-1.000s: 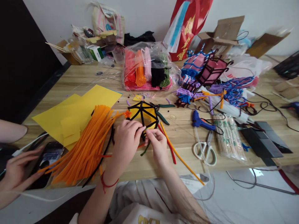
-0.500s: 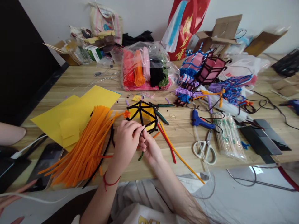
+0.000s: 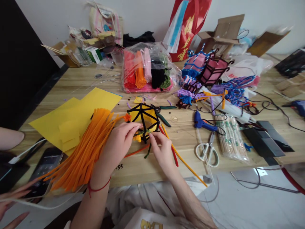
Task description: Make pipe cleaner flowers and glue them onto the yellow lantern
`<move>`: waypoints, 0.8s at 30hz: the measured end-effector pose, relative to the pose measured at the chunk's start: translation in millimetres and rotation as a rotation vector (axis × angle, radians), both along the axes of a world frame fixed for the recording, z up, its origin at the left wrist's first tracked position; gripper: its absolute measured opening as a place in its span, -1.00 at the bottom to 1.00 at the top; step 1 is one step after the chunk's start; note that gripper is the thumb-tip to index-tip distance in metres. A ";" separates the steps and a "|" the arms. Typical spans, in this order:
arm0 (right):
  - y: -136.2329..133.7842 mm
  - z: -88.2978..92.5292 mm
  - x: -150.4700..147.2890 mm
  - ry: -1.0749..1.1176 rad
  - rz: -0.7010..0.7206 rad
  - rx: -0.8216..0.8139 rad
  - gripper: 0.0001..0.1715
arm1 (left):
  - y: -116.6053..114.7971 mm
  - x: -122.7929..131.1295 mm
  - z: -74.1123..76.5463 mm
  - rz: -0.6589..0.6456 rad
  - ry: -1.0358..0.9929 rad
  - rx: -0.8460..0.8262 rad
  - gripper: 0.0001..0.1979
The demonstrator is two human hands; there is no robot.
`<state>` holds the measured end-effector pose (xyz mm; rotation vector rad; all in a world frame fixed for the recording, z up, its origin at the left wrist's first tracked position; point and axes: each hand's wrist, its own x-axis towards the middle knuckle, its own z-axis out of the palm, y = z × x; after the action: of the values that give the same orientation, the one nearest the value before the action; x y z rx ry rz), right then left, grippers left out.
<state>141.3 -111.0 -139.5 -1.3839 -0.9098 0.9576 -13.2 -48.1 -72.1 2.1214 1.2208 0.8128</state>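
Observation:
My left hand (image 3: 122, 136) pinches one end of a thin green pipe cleaner (image 3: 145, 131), and my right hand (image 3: 162, 149) grips its other end. A small yellow pipe-cleaner flower (image 3: 137, 138) hangs just below my left fingertips. Directly behind my fingers is a yellow lantern (image 3: 145, 116) with a black pipe-cleaner frame, partly covered by them. Against its left side sits an orange flower (image 3: 127, 117). A dark green strip (image 3: 147, 152) hangs down beside my right fingers. Left of my left hand spreads a bundle of orange pipe cleaners (image 3: 88, 152).
Green-handled pliers (image 3: 164, 114) lie behind the lantern. To the right are a blue glue gun (image 3: 202, 122), scissors (image 3: 208, 151) and a pack of sticks (image 3: 231, 138). Yellow sheets (image 3: 88, 105) lie left. Another person's hand (image 3: 16, 197) is near a phone (image 3: 45, 168).
My hands have moved apart, the left one leftward and the right one rightward. The green strand and yellow flower now show between them.

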 end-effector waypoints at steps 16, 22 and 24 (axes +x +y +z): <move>27.9 -2.8 54.4 0.050 0.113 0.100 -0.69 | -4.0 -45.7 -3.8 -0.145 0.000 0.233 -0.68; 27.5 8.2 55.3 -0.004 0.174 0.158 -0.77 | -2.7 -25.4 -19.5 -0.218 0.042 0.327 -0.80; 28.7 12.5 55.9 -0.038 0.191 0.170 -0.82 | -2.7 -20.5 -24.0 -0.221 0.072 0.353 -0.83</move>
<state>197.2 -82.3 -127.0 -1.1901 -1.1409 0.9754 -33.7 -50.8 -96.1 2.5332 0.9048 0.9110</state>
